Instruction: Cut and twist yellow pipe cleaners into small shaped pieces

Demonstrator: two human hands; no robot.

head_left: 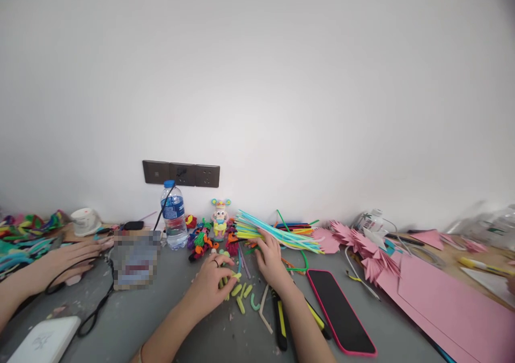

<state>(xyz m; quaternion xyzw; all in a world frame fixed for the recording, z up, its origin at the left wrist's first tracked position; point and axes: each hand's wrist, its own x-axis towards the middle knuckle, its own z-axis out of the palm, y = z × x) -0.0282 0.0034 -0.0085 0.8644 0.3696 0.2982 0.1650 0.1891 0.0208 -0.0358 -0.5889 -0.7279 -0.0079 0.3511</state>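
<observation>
A single view looks from the wearer's head, forward and down over a grey table (132,320). The camera sits above and behind the left hand (214,278) and right hand (271,257), which show close by, below the middle. Beyond them, a white wall (257,84) (filling well over half the height) faces the lens; the coverage runs wide on both sides of the hands.

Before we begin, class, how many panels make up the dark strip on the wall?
3, side by side: the left panel, the middle panel and the right panel. The blue bottle cap overlaps their lower edge without fully hiding any.
</observation>
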